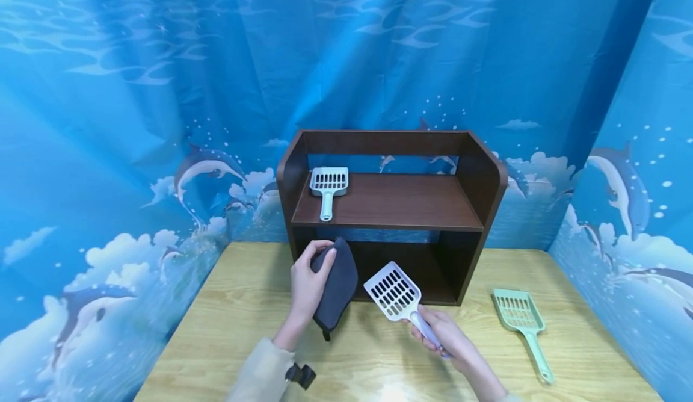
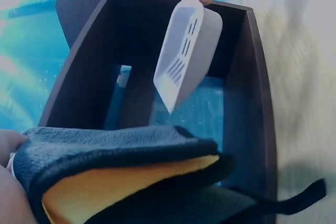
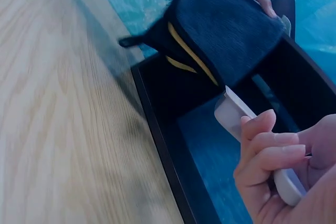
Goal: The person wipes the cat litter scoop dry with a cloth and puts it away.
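My left hand [image 1: 310,280] pinches the top edge of a folded dark grey cloth [image 1: 340,284] in front of the shelf's left side. In the left wrist view the cloth's fold [image 2: 110,182] gapes and shows a yellow-orange inner face, with a dark hanging loop at one end. To the right, my right hand [image 1: 441,333] grips the handle of a pale lavender litter scoop [image 1: 394,290]. Its slotted head points up and left, toward the cloth and apart from it in the head view. In the right wrist view the fingers wrap the handle [image 3: 289,186].
A dark brown two-tier shelf [image 1: 390,200] stands on the wooden table [image 1: 227,324]. A light blue-green litter scoop [image 1: 328,186] lies on its upper tier at the left. On the table at the right lies a green litter scoop [image 1: 521,312]. A blue dolphin-print curtain [image 1: 352,47] hangs behind.
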`<move>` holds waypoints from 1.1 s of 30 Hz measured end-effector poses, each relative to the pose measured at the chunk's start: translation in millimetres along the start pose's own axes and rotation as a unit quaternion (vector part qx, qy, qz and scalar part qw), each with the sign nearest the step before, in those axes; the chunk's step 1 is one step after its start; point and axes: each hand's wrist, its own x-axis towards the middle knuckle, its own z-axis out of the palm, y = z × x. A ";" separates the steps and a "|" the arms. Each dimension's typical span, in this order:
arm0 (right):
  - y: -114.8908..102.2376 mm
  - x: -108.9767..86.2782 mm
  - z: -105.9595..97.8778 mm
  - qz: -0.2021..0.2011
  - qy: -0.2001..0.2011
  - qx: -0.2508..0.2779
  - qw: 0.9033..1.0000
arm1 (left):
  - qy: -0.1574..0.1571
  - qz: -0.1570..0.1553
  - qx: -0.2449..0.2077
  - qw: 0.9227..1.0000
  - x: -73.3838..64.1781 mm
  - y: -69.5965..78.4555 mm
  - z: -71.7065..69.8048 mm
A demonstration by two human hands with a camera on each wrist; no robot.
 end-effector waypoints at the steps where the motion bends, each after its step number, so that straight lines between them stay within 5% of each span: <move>1: -1.3 0.8 3.7 -0.002 0.001 -0.004 1.000 | 0.004 0.009 0.003 1.000 0.7 2.8 2.5; 4: -5.9 2.9 14.9 -0.008 0.012 -0.018 1.000 | -0.011 0.036 0.012 0.999 -1.3 8.6 12.5; 9: -14.4 6.1 29.7 -0.016 0.029 -0.028 0.999 | -0.079 0.084 0.048 0.992 -15.9 9.6 32.7; 14: -22.3 7.4 37.3 -0.019 0.056 -0.054 0.997 | -0.148 0.150 0.132 0.969 -29.5 3.0 46.9; 17: -25.5 7.5 39.6 -0.022 0.070 -0.076 0.994 | -0.162 0.186 0.181 0.952 -35.8 -1.9 52.5; 20: -25.9 7.2 40.3 -0.023 0.077 -0.089 0.993 | -0.158 0.206 0.202 0.944 -42.1 -5.3 57.8; 27: -23.4 5.8 38.9 -0.023 0.067 -0.089 0.994 | -0.118 0.206 0.215 0.947 -53.3 -8.6 66.6; 33: -27.9 6.5 43.2 -0.027 0.059 -0.086 0.994 | -0.053 0.224 0.234 0.945 -36.9 -16.6 58.6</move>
